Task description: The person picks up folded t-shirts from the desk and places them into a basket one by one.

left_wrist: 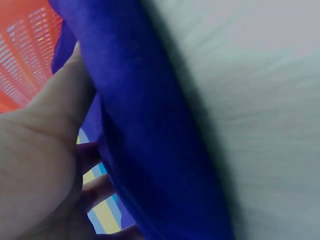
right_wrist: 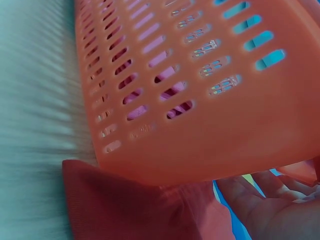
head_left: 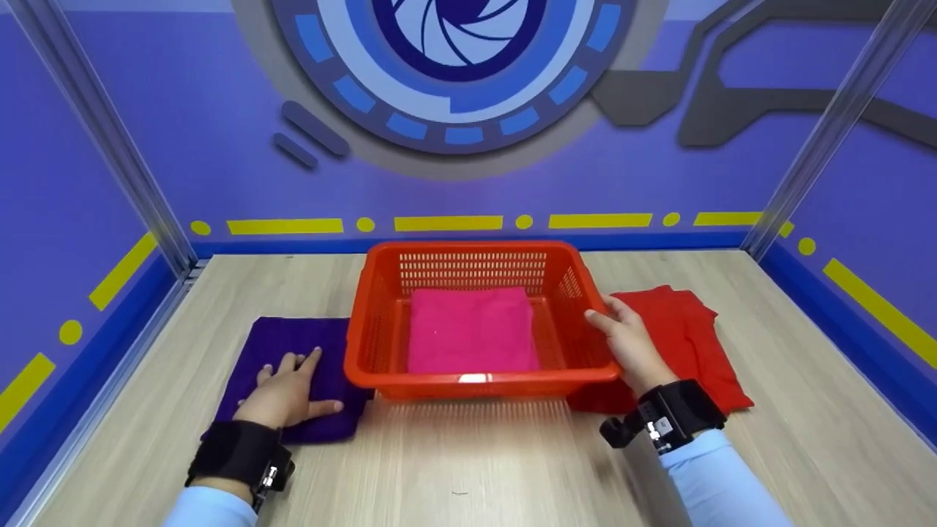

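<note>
An orange-red plastic basket (head_left: 476, 379) with slotted walls stands mid-table, a folded pink cloth (head_left: 472, 329) lying inside it. My right hand (head_left: 631, 344) grips the basket's right rim, thumb over the edge and the other fingers outside, partly hidden. In the right wrist view, the basket wall (right_wrist: 210, 135) shows close up beside that hand (right_wrist: 280, 205). On the left, my left hand (head_left: 282, 395) rests with spread fingers on a folded purple cloth (head_left: 285, 337). The cloth's thick folded edge (left_wrist: 145, 115) fills the middle of the left wrist view.
A red cloth (head_left: 688, 337) lies right of the basket, part of it reaching by the basket's front right corner. The wooden tabletop (head_left: 468, 461) is bounded by a printed purple wall (head_left: 454, 197) at the back and panels on both sides.
</note>
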